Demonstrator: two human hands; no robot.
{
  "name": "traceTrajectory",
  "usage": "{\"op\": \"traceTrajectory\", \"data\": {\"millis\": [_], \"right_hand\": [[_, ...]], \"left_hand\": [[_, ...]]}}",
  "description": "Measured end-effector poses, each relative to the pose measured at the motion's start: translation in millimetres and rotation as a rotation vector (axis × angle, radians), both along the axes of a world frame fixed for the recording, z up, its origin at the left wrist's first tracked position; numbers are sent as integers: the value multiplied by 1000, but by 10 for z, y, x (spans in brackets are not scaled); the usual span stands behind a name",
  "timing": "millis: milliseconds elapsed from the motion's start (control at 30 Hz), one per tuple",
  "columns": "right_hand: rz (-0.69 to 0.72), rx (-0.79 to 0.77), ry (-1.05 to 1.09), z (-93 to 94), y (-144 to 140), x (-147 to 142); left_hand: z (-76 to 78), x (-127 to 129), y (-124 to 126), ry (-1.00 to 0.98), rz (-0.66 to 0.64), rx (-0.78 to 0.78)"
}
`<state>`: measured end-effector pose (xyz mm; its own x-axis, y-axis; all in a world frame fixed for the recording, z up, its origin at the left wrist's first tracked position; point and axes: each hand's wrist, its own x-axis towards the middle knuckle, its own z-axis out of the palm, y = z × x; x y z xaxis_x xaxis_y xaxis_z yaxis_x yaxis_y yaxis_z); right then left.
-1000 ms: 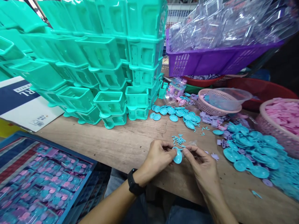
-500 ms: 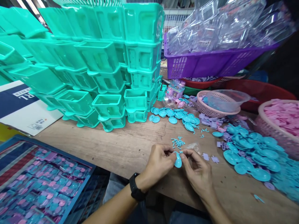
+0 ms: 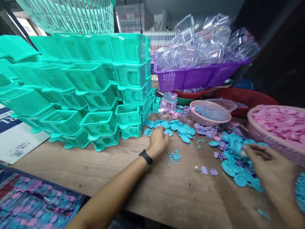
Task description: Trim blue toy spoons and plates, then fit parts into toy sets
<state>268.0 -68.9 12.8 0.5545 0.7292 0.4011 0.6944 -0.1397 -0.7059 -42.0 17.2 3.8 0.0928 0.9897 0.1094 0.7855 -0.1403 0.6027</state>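
Observation:
My left hand point(image 3: 157, 141), with a black watch point(image 3: 145, 156) on the wrist, reaches forward. Its curled fingers rest at a spread of round blue plastic pieces point(image 3: 182, 129) on the wooden table point(image 3: 107, 165); whether it holds one is hidden. My right hand point(image 3: 269, 163) is blurred and stretched to the right, fingertips on a heap of larger blue plastic pieces point(image 3: 232, 167). A small cluster of tiny blue clips point(image 3: 174, 156) lies between the hands. A few small purple tabs point(image 3: 205, 169) lie beside them.
Stacked teal plastic bins point(image 3: 95, 89) fill the left back. A purple basket point(image 3: 190, 76) holds clear plastic shells. A pink basket point(image 3: 202, 118) carries a clear bowl point(image 3: 215, 108); another pink basket point(image 3: 258, 132) holds pink pieces. A red basin point(image 3: 250, 95) stands behind. A blue tray point(image 3: 35, 203) of packed pieces sits near left.
Both hands were together at the near table edge, pinching one blue piece. Now they are apart: the left has gone forward to the round pieces, the right out to the blue heap. The view tilted up.

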Motion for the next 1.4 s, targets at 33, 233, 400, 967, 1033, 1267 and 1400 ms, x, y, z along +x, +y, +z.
{"op": "traceTrajectory", "data": {"millis": [33,233,400,967,1033,1267,1400], "right_hand": [[-45,-30,19,58,30,111],[1,-89,-116,15,1,-248],[556,-149,-76,-389,47,-1081],[580,-209,-128,-553,51,-1482],[581,-186,-115,-547,48,-1501],[420,-112,190,-563,-24,-1339],[414,-105,425,-479,-102,-1329]], "left_hand": [[-29,9,129,43,33,-10],[-141,62,378,91,85,-71],[-11,-121,52,44,79,-36],[-103,-552,-1021,-603,134,-95],[-136,-540,-1035,-611,141,-79],[-230,-347,-979,-680,134,-53],[-199,-204,-1012,-699,122,-21]]}}
